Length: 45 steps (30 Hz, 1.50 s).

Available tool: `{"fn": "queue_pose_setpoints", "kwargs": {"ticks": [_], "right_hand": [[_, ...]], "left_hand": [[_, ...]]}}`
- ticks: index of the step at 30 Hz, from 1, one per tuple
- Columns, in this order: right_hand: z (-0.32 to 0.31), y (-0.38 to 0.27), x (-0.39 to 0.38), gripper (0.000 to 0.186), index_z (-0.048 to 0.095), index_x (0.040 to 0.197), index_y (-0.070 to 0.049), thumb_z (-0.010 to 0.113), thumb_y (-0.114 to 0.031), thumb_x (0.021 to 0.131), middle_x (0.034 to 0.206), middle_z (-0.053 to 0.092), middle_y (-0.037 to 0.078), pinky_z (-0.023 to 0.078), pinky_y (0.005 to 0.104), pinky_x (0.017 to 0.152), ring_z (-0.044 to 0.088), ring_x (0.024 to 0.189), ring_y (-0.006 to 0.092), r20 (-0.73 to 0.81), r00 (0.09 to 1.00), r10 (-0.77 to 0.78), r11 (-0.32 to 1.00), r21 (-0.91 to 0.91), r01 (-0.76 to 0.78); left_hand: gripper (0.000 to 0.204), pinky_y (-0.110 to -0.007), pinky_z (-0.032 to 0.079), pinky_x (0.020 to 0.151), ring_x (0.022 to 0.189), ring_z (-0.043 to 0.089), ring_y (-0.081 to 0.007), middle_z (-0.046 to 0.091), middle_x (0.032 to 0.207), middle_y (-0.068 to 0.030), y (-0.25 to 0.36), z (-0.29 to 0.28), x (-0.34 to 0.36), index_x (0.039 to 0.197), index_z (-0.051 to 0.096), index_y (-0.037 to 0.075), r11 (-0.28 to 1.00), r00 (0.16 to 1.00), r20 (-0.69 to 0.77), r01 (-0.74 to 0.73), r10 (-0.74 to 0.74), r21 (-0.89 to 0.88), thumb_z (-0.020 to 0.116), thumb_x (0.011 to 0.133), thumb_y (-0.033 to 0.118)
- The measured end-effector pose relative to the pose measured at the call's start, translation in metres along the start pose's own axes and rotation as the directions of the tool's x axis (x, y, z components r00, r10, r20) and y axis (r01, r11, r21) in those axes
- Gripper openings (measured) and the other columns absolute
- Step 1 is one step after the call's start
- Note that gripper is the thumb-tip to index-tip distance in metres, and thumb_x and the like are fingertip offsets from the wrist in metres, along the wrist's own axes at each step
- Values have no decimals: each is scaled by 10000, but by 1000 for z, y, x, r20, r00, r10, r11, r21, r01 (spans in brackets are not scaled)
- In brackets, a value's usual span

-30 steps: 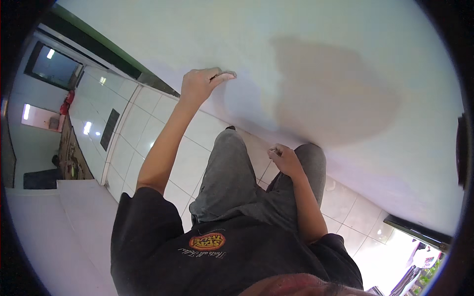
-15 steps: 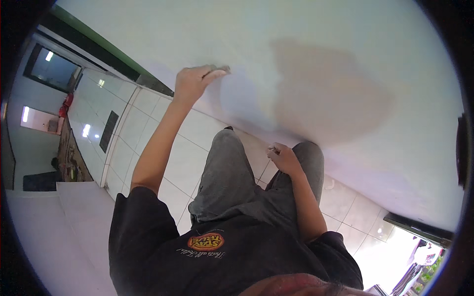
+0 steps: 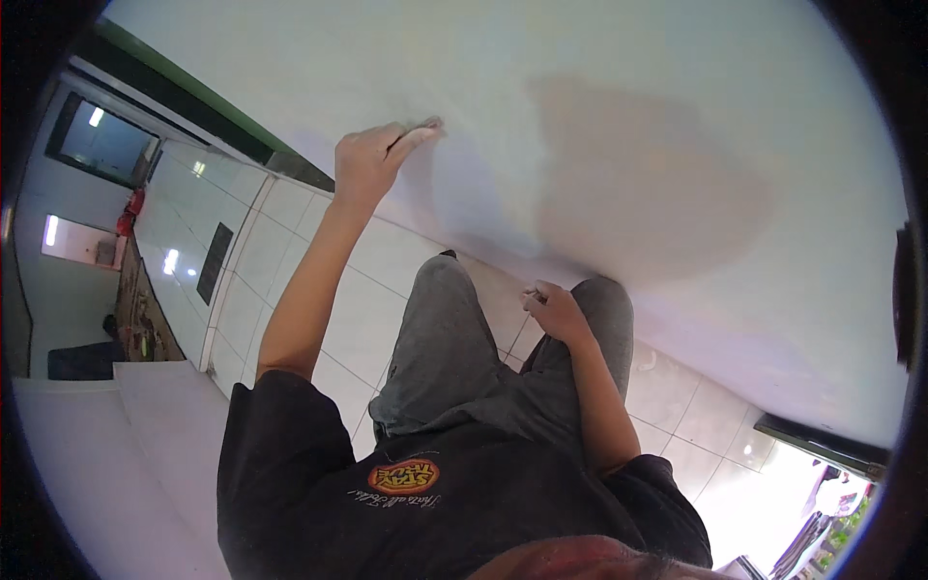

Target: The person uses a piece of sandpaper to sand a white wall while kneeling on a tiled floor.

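Note:
My left hand (image 3: 369, 162) is raised to the pale wall (image 3: 464, 58), fingers pinched together and dusted white at the tips. Its fingertips meet the wall's surface; whatever they hold, if anything, is too small to name. My right hand (image 3: 557, 311) rests low by my right knee, with the fingers curled in and whitish dust on them. Something small and greyish may show at its fingertips, but I cannot make it out. A large brownish shadow (image 3: 648, 184) falls on the wall to the right of my left hand.
White floor tiles (image 3: 372, 256) run along the wall's foot beneath my bent knees. A dark green door frame (image 3: 184, 92) edges the wall at the left, with a room beyond. A pale ledge (image 3: 164, 416) stands at lower left. Bright daylight enters by an opening (image 3: 783, 493) at lower right.
My left hand has shifted slightly to the left and up along the wall, its fingers still pinched. My right hand has stayed in place.

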State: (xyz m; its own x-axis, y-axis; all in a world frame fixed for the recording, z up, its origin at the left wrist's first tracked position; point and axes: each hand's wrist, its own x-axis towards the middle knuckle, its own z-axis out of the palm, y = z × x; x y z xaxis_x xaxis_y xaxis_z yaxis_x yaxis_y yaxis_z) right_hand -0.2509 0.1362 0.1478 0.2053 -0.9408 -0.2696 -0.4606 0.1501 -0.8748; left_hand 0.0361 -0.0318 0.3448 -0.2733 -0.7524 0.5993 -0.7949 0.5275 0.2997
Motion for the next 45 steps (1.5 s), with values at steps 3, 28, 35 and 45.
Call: {"fn": "queue_pose_setpoints", "kwargs": {"ticks": [3,28,35,45], "right_hand": [[0,0,1,367,687,1093,-17,652,-322,891,975,708,205,518,426,823,678,919,358,3,1000,-9,1000,7,9],[-4,5,0,408,691,1107,-9,645,-356,899,1013,712,217,519,425,845,689,957,348,25,999,23,999,-26,-23],[-4,6,2,416,693,1117,-5,643,-360,907,1036,711,227,521,424,847,688,967,359,31,1000,-4,1000,-20,5],[-6,-2,0,406,692,1114,-4,641,-350,907,984,714,215,524,426,832,688,929,369,58,998,20,1000,-4,-19]], "left_hand": [[406,-347,439,517,507,512,-273,572,614,-163,9,7,6,802,721,41,992,984,139,99,-109,77,657,943,417],[492,-393,438,509,508,518,-315,573,616,-176,29,17,1,714,637,29,982,995,-15,98,-101,-164,630,951,459],[412,-382,432,498,515,544,-333,580,619,-171,-3,32,-39,742,673,39,994,990,105,87,-94,68,659,945,397],[408,-376,429,493,497,542,-325,586,615,-153,2,29,-17,750,681,50,1000,998,65,16,-17,18,646,948,405]]}}
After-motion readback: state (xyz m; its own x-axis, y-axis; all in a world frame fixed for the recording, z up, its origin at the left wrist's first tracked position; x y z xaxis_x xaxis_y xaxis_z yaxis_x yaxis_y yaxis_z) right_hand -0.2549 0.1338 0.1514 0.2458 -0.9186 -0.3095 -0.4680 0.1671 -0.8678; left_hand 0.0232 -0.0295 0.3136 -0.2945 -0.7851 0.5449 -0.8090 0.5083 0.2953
